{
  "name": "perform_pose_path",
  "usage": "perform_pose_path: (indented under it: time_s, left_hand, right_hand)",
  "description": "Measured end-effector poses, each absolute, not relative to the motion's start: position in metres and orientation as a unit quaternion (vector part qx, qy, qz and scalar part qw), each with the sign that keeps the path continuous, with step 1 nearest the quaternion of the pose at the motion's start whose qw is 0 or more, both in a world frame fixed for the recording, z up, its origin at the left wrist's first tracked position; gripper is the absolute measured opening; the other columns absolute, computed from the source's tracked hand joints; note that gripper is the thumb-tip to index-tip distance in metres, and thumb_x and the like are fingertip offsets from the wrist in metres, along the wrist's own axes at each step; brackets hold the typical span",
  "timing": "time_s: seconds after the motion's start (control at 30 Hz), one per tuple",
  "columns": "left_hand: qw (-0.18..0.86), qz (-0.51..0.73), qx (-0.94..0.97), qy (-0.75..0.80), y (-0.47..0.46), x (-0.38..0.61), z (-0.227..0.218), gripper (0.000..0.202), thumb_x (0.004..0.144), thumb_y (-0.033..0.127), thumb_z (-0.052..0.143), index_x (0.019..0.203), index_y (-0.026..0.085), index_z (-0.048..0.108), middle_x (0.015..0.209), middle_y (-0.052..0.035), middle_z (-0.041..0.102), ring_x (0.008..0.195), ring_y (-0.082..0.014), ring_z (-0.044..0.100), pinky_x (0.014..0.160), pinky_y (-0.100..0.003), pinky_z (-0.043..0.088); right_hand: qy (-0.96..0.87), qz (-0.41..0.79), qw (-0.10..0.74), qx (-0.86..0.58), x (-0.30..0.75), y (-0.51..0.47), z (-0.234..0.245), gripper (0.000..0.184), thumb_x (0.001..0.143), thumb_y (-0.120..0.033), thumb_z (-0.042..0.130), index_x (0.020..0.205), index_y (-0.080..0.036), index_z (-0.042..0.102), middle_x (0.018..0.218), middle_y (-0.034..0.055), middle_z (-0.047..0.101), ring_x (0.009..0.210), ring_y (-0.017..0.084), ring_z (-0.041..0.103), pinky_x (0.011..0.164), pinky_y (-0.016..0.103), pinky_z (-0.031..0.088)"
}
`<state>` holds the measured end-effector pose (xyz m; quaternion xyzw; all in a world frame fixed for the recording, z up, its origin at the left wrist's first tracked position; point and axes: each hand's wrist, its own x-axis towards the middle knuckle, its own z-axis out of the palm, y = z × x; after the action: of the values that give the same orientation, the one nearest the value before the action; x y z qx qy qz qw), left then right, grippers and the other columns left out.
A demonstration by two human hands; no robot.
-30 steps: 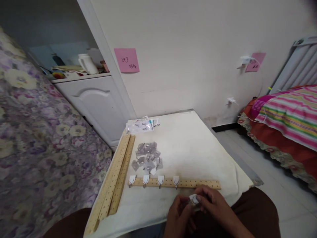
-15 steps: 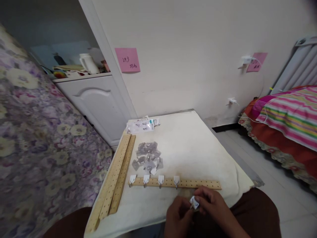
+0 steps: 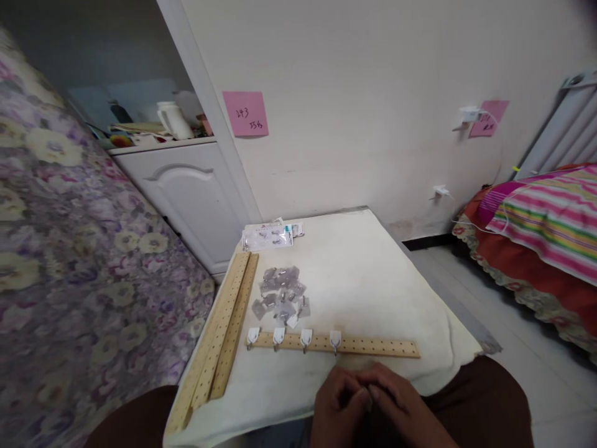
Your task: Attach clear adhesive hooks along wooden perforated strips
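My left hand (image 3: 339, 399) and my right hand (image 3: 390, 393) meet at the table's near edge, fingers curled and thumb tips close together. The small white hook that was between them a moment ago is now hidden by the fingers. Just beyond lies a perforated wooden strip (image 3: 377, 346) with several white hooks along it, among them a white hook (image 3: 335, 338) nearest my hands and another white hook (image 3: 306, 337) left of it. Farther back is a pile of clear hook pieces (image 3: 282, 292) with metal hooks.
More perforated wooden strips (image 3: 224, 330) lie along the left side of the cloth-covered table (image 3: 354, 274). Clear packages (image 3: 268, 237) rest at the far left corner. A floral curtain (image 3: 116, 298) hangs at left; a bed (image 3: 545, 218) stands at right.
My hands have drawn closer together, and the white hook visible between the fingers before has gone out of sight. The strip and the hooks on it stay in place; the view shifts slightly.
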<state>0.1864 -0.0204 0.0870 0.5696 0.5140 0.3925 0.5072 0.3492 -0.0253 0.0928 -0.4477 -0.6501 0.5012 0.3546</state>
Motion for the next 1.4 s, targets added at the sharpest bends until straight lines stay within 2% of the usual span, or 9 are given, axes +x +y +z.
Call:
perform_pose_path:
  time_s: [0.17, 0.33, 0.47, 0.63, 0.77, 0.9, 1.07, 1.23, 1.4]
  left_hand:
    - [0.571, 0.398, 0.492, 0.523, -0.019, 0.187, 0.081, 0.016, 0.07, 0.03, 0.059, 0.061, 0.018, 0.053, 0.062, 0.0011, 0.056, 0.064, -0.0155, 0.052, 0.063, -0.028, 0.041]
    - [0.567, 0.375, 0.474, 0.56, -0.018, 0.186, 0.076, 0.022, 0.071, 0.035, 0.059, 0.059, 0.017, 0.053, 0.056, 0.0022, 0.053, 0.058, -0.0136, 0.048, 0.058, -0.026, 0.038]
    - [0.574, 0.36, 0.47, 0.566, -0.019, 0.186, 0.077, 0.027, 0.072, 0.039, 0.058, 0.058, 0.019, 0.047, 0.053, 0.0041, 0.049, 0.053, -0.012, 0.046, 0.054, -0.025, 0.036]
    - [0.625, 0.358, 0.453, 0.525, -0.025, 0.186, 0.077, 0.03, 0.08, 0.05, 0.049, 0.076, 0.02, 0.048, 0.057, 0.0054, 0.051, 0.046, -0.0103, 0.047, 0.047, -0.022, 0.035]
    - [0.621, 0.357, 0.505, 0.481, -0.031, 0.184, 0.075, 0.025, 0.079, 0.039, 0.053, 0.095, 0.019, 0.053, 0.073, 0.0032, 0.057, 0.055, -0.01, 0.054, 0.052, -0.021, 0.039]
    - [0.583, 0.35, 0.572, 0.459, -0.031, 0.183, 0.075, 0.018, 0.076, 0.024, 0.057, 0.092, 0.018, 0.057, 0.075, 0.0016, 0.061, 0.067, -0.0127, 0.058, 0.062, -0.023, 0.042]
    - [0.448, 0.323, 0.65, 0.522, -0.025, 0.185, 0.075, 0.009, 0.075, 0.013, 0.05, 0.076, 0.018, 0.057, 0.067, 0.0023, 0.058, 0.066, -0.013, 0.054, 0.061, -0.022, 0.038]
    - [0.299, 0.291, 0.744, 0.522, -0.017, 0.191, 0.071, 0.014, 0.08, 0.014, 0.046, 0.082, 0.02, 0.058, 0.079, -0.0024, 0.062, 0.072, -0.0157, 0.057, 0.064, -0.025, 0.038]
    - [0.251, 0.25, 0.774, 0.525, -0.009, 0.201, 0.073, 0.011, 0.084, 0.018, 0.045, 0.081, 0.022, 0.054, 0.074, -0.0028, 0.064, 0.066, -0.0171, 0.059, 0.058, -0.026, 0.035]
  right_hand:
    - [-0.616, 0.516, 0.362, -0.472, 0.34, -0.034, 0.087, 0.044, 0.077, -0.048, 0.062, 0.113, -0.024, 0.062, 0.107, 0.008, 0.068, 0.099, 0.026, 0.061, 0.089, 0.038, 0.046]
    - [-0.586, 0.509, 0.381, -0.502, 0.333, -0.039, 0.082, 0.038, 0.083, -0.053, 0.052, 0.1, -0.021, 0.066, 0.083, 0.0045, 0.068, 0.078, 0.021, 0.061, 0.073, 0.031, 0.049]
    - [-0.6, 0.509, 0.355, -0.505, 0.341, -0.04, 0.085, 0.035, 0.087, -0.05, 0.047, 0.089, -0.021, 0.066, 0.079, 0.0029, 0.066, 0.076, 0.02, 0.059, 0.071, 0.029, 0.047]
    - [-0.581, 0.538, 0.344, -0.505, 0.349, -0.036, 0.084, 0.031, 0.086, -0.047, 0.05, 0.092, -0.02, 0.063, 0.084, 0.0032, 0.064, 0.072, 0.017, 0.057, 0.063, 0.027, 0.046]
    - [-0.55, 0.558, 0.359, -0.507, 0.352, -0.033, 0.08, 0.022, 0.084, -0.042, 0.053, 0.087, -0.02, 0.056, 0.069, -0.0022, 0.058, 0.058, 0.012, 0.051, 0.053, 0.023, 0.04]
    - [-0.568, 0.538, 0.352, -0.514, 0.358, -0.028, 0.084, 0.018, 0.084, -0.037, 0.054, 0.083, -0.02, 0.056, 0.063, -0.0035, 0.054, 0.058, 0.013, 0.051, 0.055, 0.023, 0.04]
    - [-0.613, 0.505, 0.338, -0.505, 0.364, -0.014, 0.093, 0.021, 0.084, -0.035, 0.052, 0.093, -0.019, 0.063, 0.079, 0.0013, 0.063, 0.072, 0.017, 0.057, 0.065, 0.027, 0.044]
    - [-0.645, 0.454, 0.318, -0.526, 0.37, 0.009, 0.103, 0.011, 0.078, -0.026, 0.055, 0.084, -0.018, 0.06, 0.072, -0.0014, 0.059, 0.071, 0.016, 0.054, 0.065, 0.025, 0.041]
    - [-0.67, 0.471, 0.289, -0.496, 0.374, 0.034, 0.112, 0.011, 0.08, -0.024, 0.053, 0.081, -0.018, 0.062, 0.07, -0.0016, 0.061, 0.069, 0.015, 0.055, 0.064, 0.024, 0.041]
